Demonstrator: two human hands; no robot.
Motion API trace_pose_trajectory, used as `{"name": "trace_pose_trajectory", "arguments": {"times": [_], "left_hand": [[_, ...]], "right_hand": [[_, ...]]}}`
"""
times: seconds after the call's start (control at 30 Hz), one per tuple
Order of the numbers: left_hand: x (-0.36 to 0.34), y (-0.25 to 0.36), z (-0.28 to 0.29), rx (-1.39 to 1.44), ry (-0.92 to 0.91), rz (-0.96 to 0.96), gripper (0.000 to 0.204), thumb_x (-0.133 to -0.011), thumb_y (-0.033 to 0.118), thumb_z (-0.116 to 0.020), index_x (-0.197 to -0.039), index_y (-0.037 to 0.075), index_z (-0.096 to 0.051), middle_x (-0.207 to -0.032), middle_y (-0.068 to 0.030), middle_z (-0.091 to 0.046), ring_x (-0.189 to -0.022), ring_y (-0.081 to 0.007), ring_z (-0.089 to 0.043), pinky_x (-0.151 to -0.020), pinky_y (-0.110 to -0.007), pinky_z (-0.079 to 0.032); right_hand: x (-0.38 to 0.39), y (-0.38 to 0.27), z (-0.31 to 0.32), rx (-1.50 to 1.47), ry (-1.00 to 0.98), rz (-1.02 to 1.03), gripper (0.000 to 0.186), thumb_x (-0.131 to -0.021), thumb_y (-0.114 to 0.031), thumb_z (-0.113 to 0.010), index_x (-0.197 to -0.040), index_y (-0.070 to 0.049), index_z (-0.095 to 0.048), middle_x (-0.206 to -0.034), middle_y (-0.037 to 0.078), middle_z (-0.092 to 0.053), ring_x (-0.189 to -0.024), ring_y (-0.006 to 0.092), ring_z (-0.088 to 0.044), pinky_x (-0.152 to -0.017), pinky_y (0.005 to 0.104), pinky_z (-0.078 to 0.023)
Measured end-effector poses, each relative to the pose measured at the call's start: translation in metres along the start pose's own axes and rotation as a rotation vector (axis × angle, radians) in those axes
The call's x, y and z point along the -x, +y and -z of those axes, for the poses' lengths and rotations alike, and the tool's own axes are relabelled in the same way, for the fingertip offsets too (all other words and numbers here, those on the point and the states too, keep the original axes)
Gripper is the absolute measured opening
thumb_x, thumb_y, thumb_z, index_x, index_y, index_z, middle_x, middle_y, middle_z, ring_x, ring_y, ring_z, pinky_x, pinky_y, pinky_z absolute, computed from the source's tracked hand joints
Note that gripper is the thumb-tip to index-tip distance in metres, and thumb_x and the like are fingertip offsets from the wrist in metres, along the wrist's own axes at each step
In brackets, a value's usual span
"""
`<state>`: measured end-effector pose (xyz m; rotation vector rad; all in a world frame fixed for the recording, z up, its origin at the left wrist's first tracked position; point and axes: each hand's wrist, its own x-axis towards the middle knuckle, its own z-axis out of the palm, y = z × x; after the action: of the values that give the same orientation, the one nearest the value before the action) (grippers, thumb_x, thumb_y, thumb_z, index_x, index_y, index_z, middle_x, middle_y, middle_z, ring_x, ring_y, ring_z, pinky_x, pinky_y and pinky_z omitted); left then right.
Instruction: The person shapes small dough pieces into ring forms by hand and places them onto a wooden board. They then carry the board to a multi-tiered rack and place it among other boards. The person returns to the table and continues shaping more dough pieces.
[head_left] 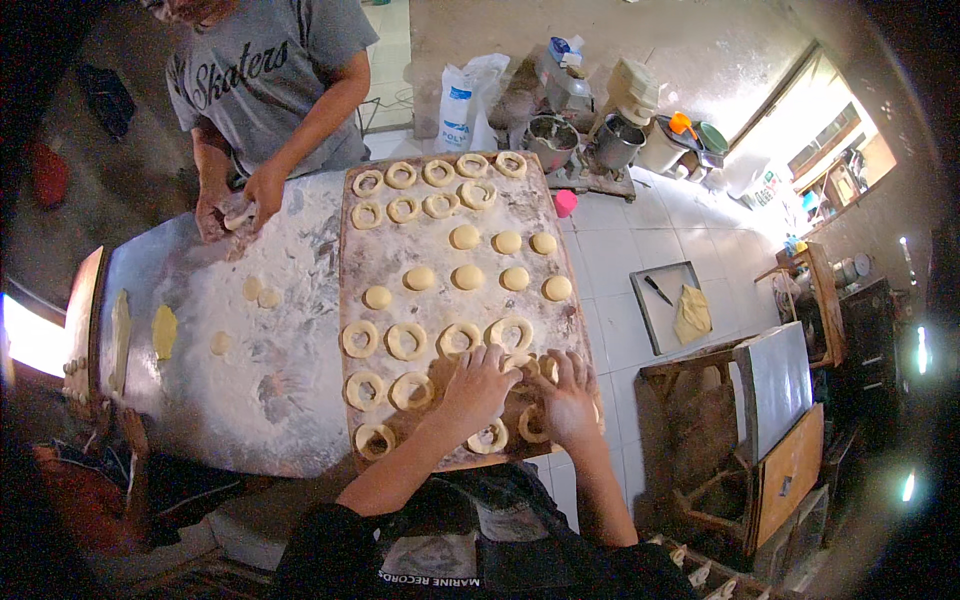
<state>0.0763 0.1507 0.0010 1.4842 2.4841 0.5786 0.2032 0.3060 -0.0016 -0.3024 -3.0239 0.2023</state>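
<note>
At six o'clock, nearest the camera, the left hand (478, 385) lies spread and open, palm down on the floured wooden board (372, 258). The right hand (567, 398) lies just beside it at five o'clock, fingers loosely curled on a dough ring (531, 424), not gripping. The step looks like shaping and seating rings in the near rows; the next move calls for a light touch that keeps the holes open. Round dough balls (467, 277) wait mid-board. At eleven o'clock, across the floured worktop (215, 400), a co-worker's hands (240, 205) work dough.
</note>
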Motion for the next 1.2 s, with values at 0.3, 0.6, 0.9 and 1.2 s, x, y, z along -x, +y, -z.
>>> {"name": "trace_pose_trajectory", "arguments": {"times": [0.3,0.6,0.9,1.2], "left_hand": [[-0.001,0.004,-0.002,-0.037,0.027,-0.02,0.03,-0.085,0.012,-0.061,-0.114,0.017,-0.071,-0.11,-0.0128,-0.055,-0.107,-0.0323,-0.054,-0.091,-0.046,-0.043],[0.007,0.012,0.021,0.258,0.078,0.056,0.028,-0.085,0.012,-0.065,-0.113,0.012,-0.065,-0.111,-0.0194,-0.061,-0.102,-0.0379,-0.062,-0.086,-0.049,-0.051],[0.186,-0.151,0.063,0.232,0.854,0.847,0.014,-0.089,0.009,-0.063,-0.1,0.006,-0.069,-0.088,-0.0197,-0.07,-0.084,-0.0377,-0.069,-0.077,-0.047,-0.055],[0.316,-0.252,0.104,0.319,0.772,1.025,0.023,-0.088,0.013,-0.064,-0.108,0.004,-0.068,-0.095,-0.021,-0.072,-0.086,-0.0365,-0.072,-0.077,-0.047,-0.056]], "right_hand": [[0.015,0.009,0.02,-0.068,-0.075,-0.183,0.05,-0.08,-0.027,-0.07,-0.129,-0.018,-0.064,-0.148,0.015,-0.043,-0.141,0.0438,-0.034,-0.114,0.0634,-0.023],[-0.006,0.002,0.031,-0.379,0.069,-0.237,0.03,-0.082,-0.013,-0.069,-0.112,-0.009,-0.067,-0.123,0.017,-0.062,-0.12,0.0386,-0.055,-0.101,0.0523,-0.041],[-0.16,-0.238,-0.047,-0.746,-0.414,0.486,0.034,-0.089,-0.033,-0.063,-0.111,-0.007,-0.067,-0.102,0.023,-0.069,-0.097,0.0422,-0.066,-0.088,0.0486,-0.052],[-0.282,-0.511,-0.117,-0.247,-0.251,0.989,0.038,-0.09,-0.027,-0.062,-0.125,-0.011,-0.062,-0.122,0.016,-0.061,-0.113,0.038,-0.059,-0.1,0.0446,-0.048]]}}
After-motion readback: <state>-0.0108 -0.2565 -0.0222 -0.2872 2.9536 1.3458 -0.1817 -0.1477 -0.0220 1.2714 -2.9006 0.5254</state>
